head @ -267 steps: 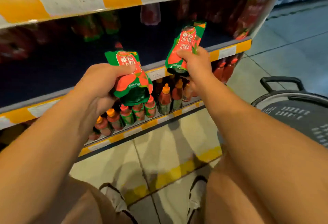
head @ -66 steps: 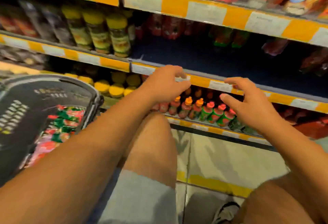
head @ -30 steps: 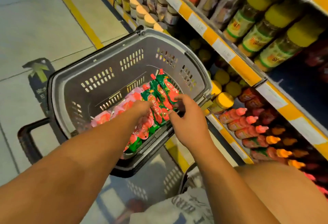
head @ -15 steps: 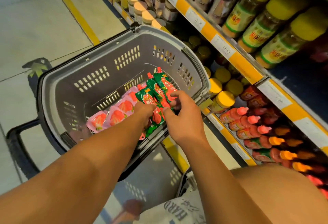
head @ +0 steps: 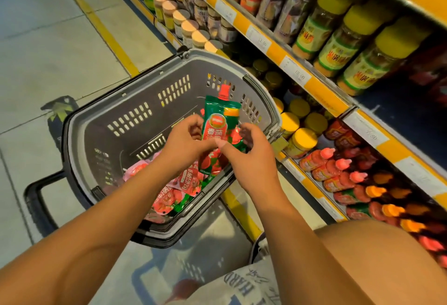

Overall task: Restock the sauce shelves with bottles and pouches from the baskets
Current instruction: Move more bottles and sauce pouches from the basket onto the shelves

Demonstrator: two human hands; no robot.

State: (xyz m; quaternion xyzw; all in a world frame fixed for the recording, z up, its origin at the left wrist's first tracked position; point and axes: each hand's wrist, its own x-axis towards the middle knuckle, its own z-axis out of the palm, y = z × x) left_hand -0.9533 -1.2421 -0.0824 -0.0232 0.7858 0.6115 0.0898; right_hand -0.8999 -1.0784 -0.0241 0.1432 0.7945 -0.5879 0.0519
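A grey shopping basket point(head: 145, 91) stands on the floor beside the shelves, with several red-and-green sauce pouches point(head: 183, 183) and pink ones point(head: 134, 171) lying in its near end. A green ketchup pouch with a red cap point(head: 221, 118) is held upright above the pile. My left hand point(head: 186, 142) pinches its lower left side with the thumb across the front. From the right, my right hand point(head: 249, 157) pinches the same bundle, fingers curled behind it. A second pouch seems to sit just behind the first.
The bottom shelf holds sauce bottles with red and orange caps point(head: 338, 174) and yellow-lidded jars point(head: 300, 140). Taller jars point(head: 338, 38) fill the shelf above. The basket's black handle point(head: 36, 195) sticks out left. My knee point(head: 375, 256) is at lower right.
Both hands have come up out of the pile with a green pouch, now held upright above the basket. The view has shifted slightly.
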